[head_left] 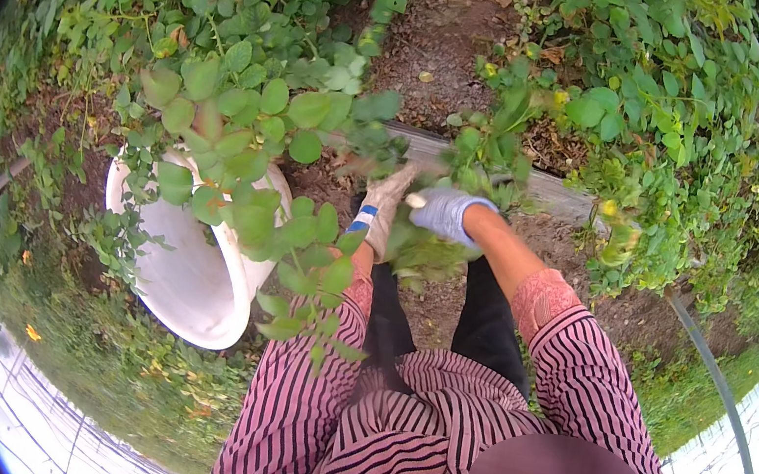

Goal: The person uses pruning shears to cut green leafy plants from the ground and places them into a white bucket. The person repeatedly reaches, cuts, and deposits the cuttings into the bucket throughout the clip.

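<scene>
My left hand [384, 204], in a pale work glove with blue and white bands at the wrist, reaches among leafy stems in front of my legs. Leaves partly cover it, and its fingers are blurred. Close to its right is my right hand [443, 211] in a light blue-grey glove, its fingers pointing left towards the other hand. A blurred bunch of green leafy stems [425, 252] hangs just below the right hand; whether that hand grips it is unclear. Behind both hands a grey board [557, 194] lies across the soil.
To the left a white plastic tub [184, 273] stands tilted, partly behind foliage. Leafy stems [241, 170] hang in front of it, near my left arm. Dense green plants [643, 78] flank a strip of bare soil [439, 45]. A curved grey pipe [719, 395] rises at the right.
</scene>
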`<state>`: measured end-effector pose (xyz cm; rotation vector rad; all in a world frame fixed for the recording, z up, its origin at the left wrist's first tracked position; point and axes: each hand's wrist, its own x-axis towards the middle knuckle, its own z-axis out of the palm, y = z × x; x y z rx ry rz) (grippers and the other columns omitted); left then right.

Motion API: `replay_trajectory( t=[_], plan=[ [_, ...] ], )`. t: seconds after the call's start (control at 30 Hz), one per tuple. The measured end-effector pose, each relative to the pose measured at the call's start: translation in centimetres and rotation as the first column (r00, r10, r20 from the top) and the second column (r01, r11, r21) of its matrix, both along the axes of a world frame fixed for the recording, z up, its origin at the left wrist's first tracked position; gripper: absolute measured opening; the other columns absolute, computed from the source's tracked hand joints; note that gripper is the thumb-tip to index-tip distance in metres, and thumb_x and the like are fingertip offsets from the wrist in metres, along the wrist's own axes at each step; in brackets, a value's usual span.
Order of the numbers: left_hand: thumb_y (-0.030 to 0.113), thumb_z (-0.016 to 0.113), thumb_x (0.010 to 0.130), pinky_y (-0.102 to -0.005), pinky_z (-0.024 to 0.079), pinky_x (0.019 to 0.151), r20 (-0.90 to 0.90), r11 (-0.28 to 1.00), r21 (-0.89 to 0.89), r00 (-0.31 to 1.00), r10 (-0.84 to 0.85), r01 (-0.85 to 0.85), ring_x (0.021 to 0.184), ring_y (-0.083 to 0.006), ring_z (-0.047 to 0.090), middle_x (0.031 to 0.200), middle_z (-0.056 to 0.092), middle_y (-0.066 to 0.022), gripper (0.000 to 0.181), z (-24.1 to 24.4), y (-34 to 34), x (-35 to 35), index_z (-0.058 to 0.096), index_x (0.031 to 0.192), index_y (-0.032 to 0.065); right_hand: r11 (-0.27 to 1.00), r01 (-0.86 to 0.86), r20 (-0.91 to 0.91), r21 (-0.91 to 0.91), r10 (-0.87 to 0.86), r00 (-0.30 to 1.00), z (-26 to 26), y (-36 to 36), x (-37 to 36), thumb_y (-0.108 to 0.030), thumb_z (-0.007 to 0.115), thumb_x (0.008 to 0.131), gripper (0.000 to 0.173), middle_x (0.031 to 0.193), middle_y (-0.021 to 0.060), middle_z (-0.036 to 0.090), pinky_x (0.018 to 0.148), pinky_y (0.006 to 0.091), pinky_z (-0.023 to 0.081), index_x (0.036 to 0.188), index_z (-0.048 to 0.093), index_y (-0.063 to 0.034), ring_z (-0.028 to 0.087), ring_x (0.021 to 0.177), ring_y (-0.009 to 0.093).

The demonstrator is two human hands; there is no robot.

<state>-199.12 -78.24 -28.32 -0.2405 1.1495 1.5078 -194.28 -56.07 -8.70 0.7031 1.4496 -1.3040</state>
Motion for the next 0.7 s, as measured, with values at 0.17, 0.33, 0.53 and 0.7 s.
replay_trajectory(
  t=[0.17,0.33,0.53,0.7],
  plan=[
    [0.014,0.048,0.106,-0.0362,0.051,0.11,-0.311,0.945,-0.24,0.905,-0.29,0.22,0.123,-0.0255,0.066,0.136,0.067,-0.0193,0.04,5.2,-1.4,-0.8,0.061,0.139,-0.0053,0.984,0.105,-0.064,-0.143,-0.115,0.991,-0.2,-3.4,2.9,-0.033,0.062,0.094,0.034,0.089,0.0078,0.069,0.064,0.0406,0.05,0.117,0.066,-0.0076,0.06,0.071,0.024],
    [0.025,0.051,0.105,-0.0388,0.056,0.098,-0.072,-0.062,-0.888,-0.27,-0.96,0.456,0.115,-0.0274,0.069,0.128,0.07,-0.0175,0.038,11.6,1.3,-4.9,0.068,0.128,0.0009,0.967,-0.158,-0.116,-0.199,0.137,0.984,0.2,-5.1,7.0,-0.032,0.063,0.094,0.034,0.081,0.0071,0.064,0.068,0.0405,0.052,0.12,0.063,-0.01,0.06,0.071,0.022],
    [0.025,0.05,0.105,-0.0459,0.051,0.103,-0.036,-0.088,-0.893,-0.266,-0.963,0.442,0.12,-0.0254,0.067,0.133,0.068,-0.0114,0.036,14.2,-3.6,-3.4,0.065,0.134,0.0096,0.953,0.101,0.192,-0.286,-0.046,0.98,10.4,-2.0,7.7,-0.038,0.062,0.096,0.046,0.106,0.0144,0.073,0.08,0.0404,0.053,0.133,0.061,-0.0107,0.069,0.096,0.026],
    [0.026,0.05,0.104,-0.0518,0.047,0.107,-0.186,0.099,-0.865,-0.13,-0.974,0.492,0.124,-0.0238,0.065,0.138,0.066,-0.0063,0.037,12.3,-3.9,2.6,0.062,0.138,0.0168,0.95,0.175,-0.254,-0.26,-0.242,0.937,11.9,-0.3,7.0,-0.049,0.065,0.096,0.072,0.125,0.0198,0.07,0.096,0.036,0.053,0.156,0.046,-0.0136,0.07,0.11,0.03]
  ],
)
